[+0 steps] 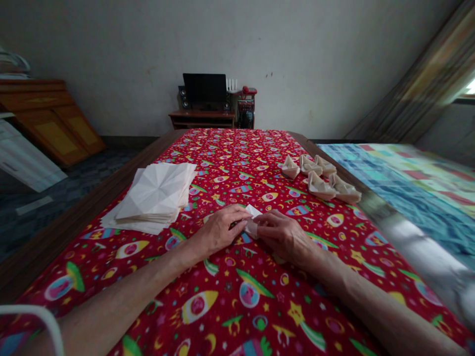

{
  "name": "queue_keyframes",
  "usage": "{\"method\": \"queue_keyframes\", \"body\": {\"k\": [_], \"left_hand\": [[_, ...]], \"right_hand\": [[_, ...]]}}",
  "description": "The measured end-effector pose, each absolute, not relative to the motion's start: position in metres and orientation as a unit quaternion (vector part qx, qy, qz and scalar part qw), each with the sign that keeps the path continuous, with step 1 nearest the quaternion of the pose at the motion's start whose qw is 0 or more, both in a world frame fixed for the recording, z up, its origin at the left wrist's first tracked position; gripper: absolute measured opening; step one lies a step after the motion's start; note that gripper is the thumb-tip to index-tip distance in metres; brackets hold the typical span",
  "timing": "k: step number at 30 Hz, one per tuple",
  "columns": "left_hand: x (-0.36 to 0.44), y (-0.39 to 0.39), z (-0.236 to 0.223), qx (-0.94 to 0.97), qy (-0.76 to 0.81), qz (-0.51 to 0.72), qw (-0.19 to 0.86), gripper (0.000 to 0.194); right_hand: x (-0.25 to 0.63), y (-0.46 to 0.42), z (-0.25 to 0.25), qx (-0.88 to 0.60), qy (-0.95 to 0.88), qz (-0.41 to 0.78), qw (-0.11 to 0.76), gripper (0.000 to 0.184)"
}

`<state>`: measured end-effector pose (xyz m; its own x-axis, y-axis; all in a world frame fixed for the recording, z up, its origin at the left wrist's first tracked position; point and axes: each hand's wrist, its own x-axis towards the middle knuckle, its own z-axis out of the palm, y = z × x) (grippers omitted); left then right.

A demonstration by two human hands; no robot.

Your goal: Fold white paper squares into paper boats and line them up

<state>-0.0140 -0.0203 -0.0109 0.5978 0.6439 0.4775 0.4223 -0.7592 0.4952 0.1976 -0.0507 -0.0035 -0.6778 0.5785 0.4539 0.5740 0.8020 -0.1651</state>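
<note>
Pinches folded paper (252, 228) in closed grip of left hand (224, 227) and right hand (284, 235), probably to steady creases, between stacked sheets (158, 190) and boat-shaped paper pieces (318, 187), likely spaced for working room.

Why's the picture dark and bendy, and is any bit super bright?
Head view: mostly dim, with the bright window just at the right edge; head view: the cabinet at left and curtain at right lean and look stretched, probably from a wide lens; head view: the left hand and right hand look clearer than the curtain.
</note>
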Motion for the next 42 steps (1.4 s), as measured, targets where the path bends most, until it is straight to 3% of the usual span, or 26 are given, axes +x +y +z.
{"method": "queue_keyframes", "body": {"k": [8, 16, 23, 26, 31, 36, 42], "left_hand": [[-0.015, -0.021, -0.012, 0.878, 0.312, 0.323, 0.164, 0.033], [-0.015, -0.025, -0.008, 0.887, 0.332, 0.286, 0.149, 0.013], [-0.014, -0.028, -0.004, 0.903, 0.308, 0.268, 0.137, 0.017], [-0.016, -0.027, -0.004, 0.903, 0.309, 0.266, 0.134, 0.023], [-0.026, -0.026, -0.002, 0.918, 0.285, 0.253, 0.108, 0.014], [-0.044, -0.029, -0.001, 0.943, 0.253, 0.213, 0.033, 0.032], [-0.055, -0.033, 0.0, 0.946, 0.277, 0.17, 0.0, 0.036]], "right_hand": [[0.202, -0.052, -0.001, -0.328, -0.923, -0.032, 0.199, 0.012], [0.204, -0.051, 0.0, -0.336, -0.909, -0.008, 0.245, 0.009], [0.198, -0.053, -0.004, -0.353, -0.898, -0.043, 0.258, 0.024], [0.199, -0.054, 0.001, -0.325, -0.911, -0.07, 0.245, 0.02], [0.199, -0.053, 0.004, -0.291, -0.925, -0.032, 0.244, 0.017], [0.2, -0.053, 0.002, -0.291, -0.926, -0.006, 0.24, 0.02], [0.2, -0.054, 0.003, -0.301, -0.926, -0.002, 0.228, 0.022]]}}
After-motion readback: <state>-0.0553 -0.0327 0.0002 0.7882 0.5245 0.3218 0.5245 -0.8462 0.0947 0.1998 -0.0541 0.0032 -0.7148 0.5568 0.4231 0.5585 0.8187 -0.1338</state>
